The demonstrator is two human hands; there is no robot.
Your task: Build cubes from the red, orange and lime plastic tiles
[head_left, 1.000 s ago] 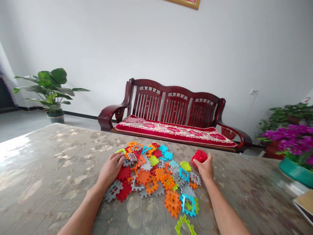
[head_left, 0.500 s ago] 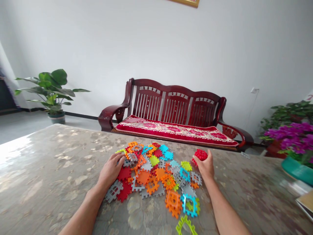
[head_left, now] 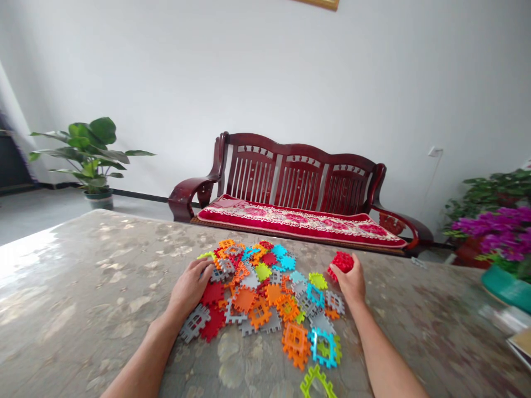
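The big, shiny, flowery table (head_left: 83, 293) has a messy pile of bright, bumpy-edged pieces (head_left: 244, 299) on it.

Bright, glare on tabletop (head_left: 112, 276) at left, edges stretched

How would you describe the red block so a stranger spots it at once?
Find the table before the wooden bench, then its heap of pieces. To the heap's right, the right hand holds the red block, chunky where the pieces are flat.

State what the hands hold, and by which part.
Right hand: the red block, by its near and right sides. Left hand: at the pieces; any hold is unclear.
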